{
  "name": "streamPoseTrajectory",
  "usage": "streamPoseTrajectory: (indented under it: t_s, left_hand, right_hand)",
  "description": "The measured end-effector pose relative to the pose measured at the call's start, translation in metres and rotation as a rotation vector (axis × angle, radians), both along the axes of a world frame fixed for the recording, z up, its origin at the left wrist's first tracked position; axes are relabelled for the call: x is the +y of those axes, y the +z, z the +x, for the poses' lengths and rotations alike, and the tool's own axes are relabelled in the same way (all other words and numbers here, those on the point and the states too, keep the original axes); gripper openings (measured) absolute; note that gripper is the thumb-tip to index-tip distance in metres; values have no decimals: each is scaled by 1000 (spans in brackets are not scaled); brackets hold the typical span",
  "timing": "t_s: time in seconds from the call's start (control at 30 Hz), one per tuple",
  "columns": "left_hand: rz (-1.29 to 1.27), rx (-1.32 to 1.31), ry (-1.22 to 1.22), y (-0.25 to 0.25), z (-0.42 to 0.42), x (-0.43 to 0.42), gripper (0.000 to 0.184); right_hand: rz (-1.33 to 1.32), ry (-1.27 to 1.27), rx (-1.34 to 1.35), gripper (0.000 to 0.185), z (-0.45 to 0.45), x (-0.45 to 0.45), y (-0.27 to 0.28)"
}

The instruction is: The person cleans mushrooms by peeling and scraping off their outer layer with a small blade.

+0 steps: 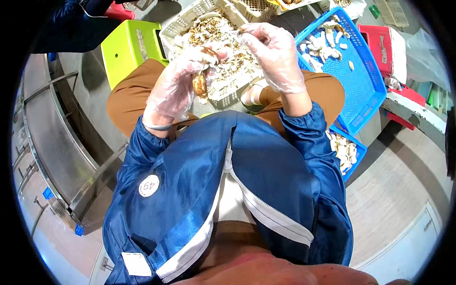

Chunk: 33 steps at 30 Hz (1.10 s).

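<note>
My left hand [176,85], in a clear plastic glove, is closed round a brown and white mushroom [200,84] above my lap. To its right and a little higher, my gloved right hand [278,54] has thumb and forefinger pinched together; what lies between those fingertips is too small to make out. Beneath and beyond both hands, a white plastic crate [175,28] holds many brown and white pieces. On the right, a blue basket [358,95] holds pale mushroom pieces [327,45] near its far end.
A smaller blue basket [359,153] of pale pieces sits below the large one. A lime green stool [124,50] and a metal frame [61,137] stand on the left. Red stools [379,50] are at the right. Part of another person's dark sleeve [66,31] shows upper left.
</note>
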<state>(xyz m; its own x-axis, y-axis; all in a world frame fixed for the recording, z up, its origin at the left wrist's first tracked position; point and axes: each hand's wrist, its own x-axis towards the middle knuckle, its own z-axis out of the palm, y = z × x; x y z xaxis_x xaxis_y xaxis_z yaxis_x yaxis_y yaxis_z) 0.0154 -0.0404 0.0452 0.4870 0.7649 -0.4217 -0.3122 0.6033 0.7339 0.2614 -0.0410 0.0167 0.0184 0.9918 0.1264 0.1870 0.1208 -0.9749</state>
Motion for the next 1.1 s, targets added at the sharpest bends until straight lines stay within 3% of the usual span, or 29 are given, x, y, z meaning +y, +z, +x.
streamPoseTrajectory:
  t_s: [0.07, 0.1, 0.13, 0.2, 0.37, 0.53, 0.57, 0.67, 0.8, 0.93, 0.97, 1.1]
  left_hand:
    - [21, -45, -20, -1, -6, 2, 47]
    - [50, -31, 26, 5, -3, -3, 46]
    - [67, -22, 35, 5, 0, -2, 47]
    - [106, 4, 62, 6, 2, -1, 48]
    - [250, 81, 70, -5, 0, -2, 51]
    - [271, 185, 30, -3, -3, -4, 51]
    - [275, 192, 19, -2, -3, -4, 51]
    - [261, 193, -3, -1, -3, -3, 53]
    - [265, 179, -34, -1, -6, -1, 57]
    - [131, -4, 8, 3, -1, -4, 58]
    - [154, 5, 40, -3, -3, -2, 54]
    - [170, 57, 42, -8, -10, 1, 51]
  right_hand:
    - [246, 74, -221, 13, 1, -3, 13]
    - [201, 127, -95, 11, -4, -9, 23]
    - [279, 139, -183, 13, -7, -10, 31]
    - [303, 137, -79, 12, -12, -13, 38]
    - [131, 233, -3, 16, -10, -19, 45]
    - [286, 266, -111, 13, -11, -17, 32]
    - [114, 252, 33, 13, -15, -23, 33]
    - [259, 215, -42, 14, -20, -20, 32]
    - [48, 221, 134, 9, -22, -18, 19]
    - [357, 64, -72, 12, -17, -9, 14]
    - [259, 70, -86, 11, -20, -14, 26]
    - [317, 244, -155, 10, -14, -12, 29]
